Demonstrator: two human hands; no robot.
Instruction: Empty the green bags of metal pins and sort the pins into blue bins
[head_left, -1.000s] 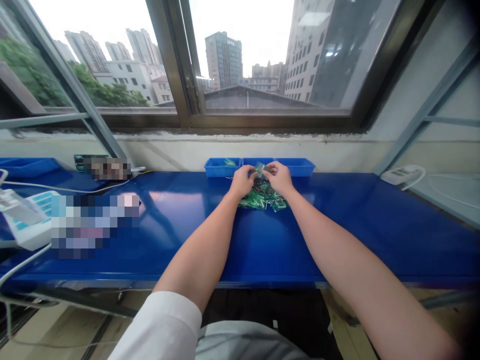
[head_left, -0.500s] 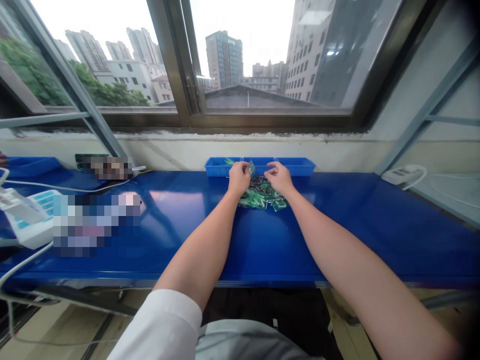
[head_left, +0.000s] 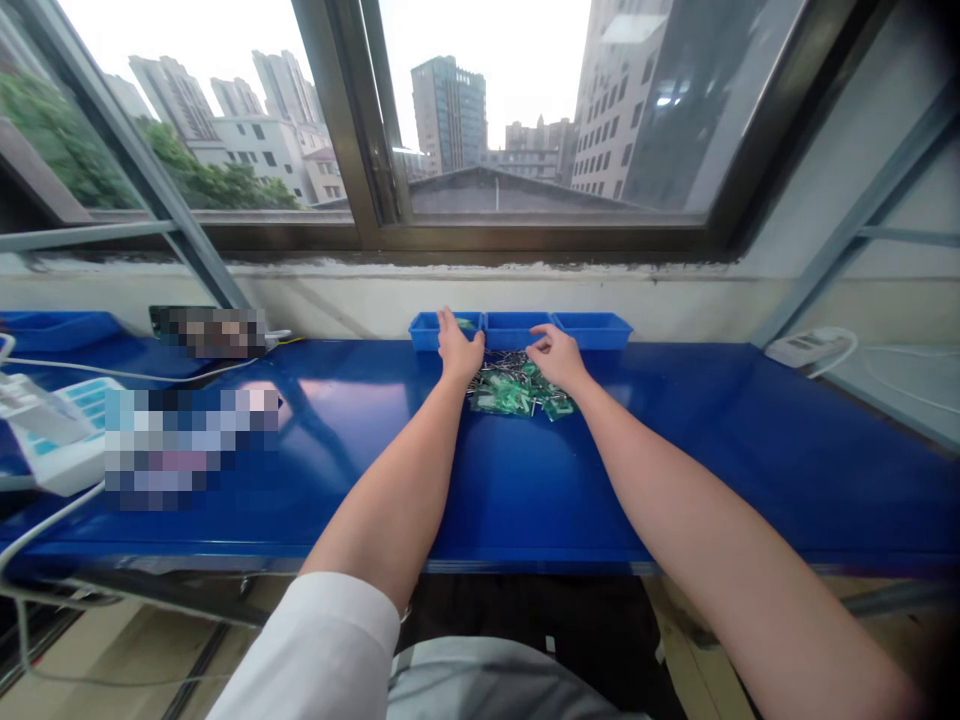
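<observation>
A blue tray (head_left: 519,331) with three compartments stands against the wall. My left hand (head_left: 459,348) is at its left compartment, fingers spread and holding nothing that I can see. Some green pieces (head_left: 466,324) show inside that compartment, partly covered by the hand. In front of the tray lies a loose pile of small flat green pieces (head_left: 510,392), mixed with thin metal pins or screws (head_left: 508,361). At the pile's right side, before the middle and right compartments, my right hand (head_left: 559,358) has its fingertips curled into a pinch; what lies between them is too small to tell.
The blue table (head_left: 525,490) runs along a window. A white power strip (head_left: 802,348) with a cable sits at the right. On the left are a white and light-blue container (head_left: 71,440), white cables, blurred items and another blue tray (head_left: 60,328).
My left hand has moved left from above the pile to the left compartment, and its fingers have spread. The green piece at its fingertips has left them. My right hand has barely moved.
</observation>
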